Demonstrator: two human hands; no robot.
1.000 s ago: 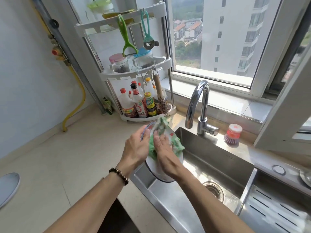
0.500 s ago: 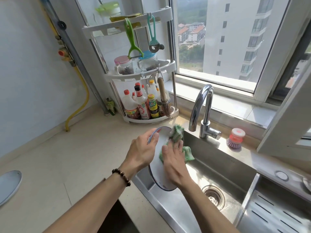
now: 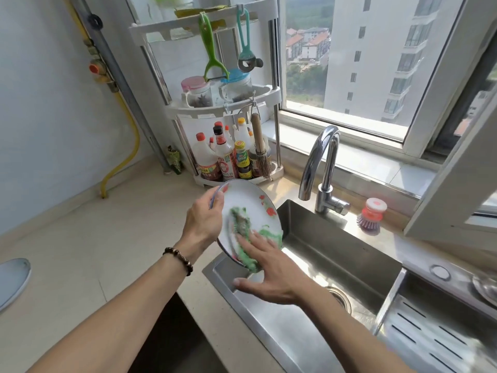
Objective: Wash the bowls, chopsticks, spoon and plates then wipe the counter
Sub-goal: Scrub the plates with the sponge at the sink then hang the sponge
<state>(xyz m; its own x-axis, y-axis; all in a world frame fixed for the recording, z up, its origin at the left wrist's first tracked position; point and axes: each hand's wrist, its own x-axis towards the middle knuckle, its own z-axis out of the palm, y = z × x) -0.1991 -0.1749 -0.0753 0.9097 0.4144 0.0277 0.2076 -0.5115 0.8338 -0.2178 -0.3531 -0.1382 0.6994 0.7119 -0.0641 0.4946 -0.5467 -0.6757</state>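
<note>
My left hand grips the left rim of a white plate with a dark rim and red flower prints, held tilted over the near left corner of the steel sink. My right hand lies flat with straight fingers and presses a green scrubbing cloth against the plate's lower face. The cloth is blurred by motion. Another plate shows partly at the left edge, on the counter.
A chrome faucet stands behind the sink, a red dish brush to its right. A white corner rack with bottles, jars and hanging peelers stands at the back. A draining tray lies right of the sink.
The plate has turned so its flowered face shows. My right hand and the cloth slid from the plate's upper part down to its lower edge.
</note>
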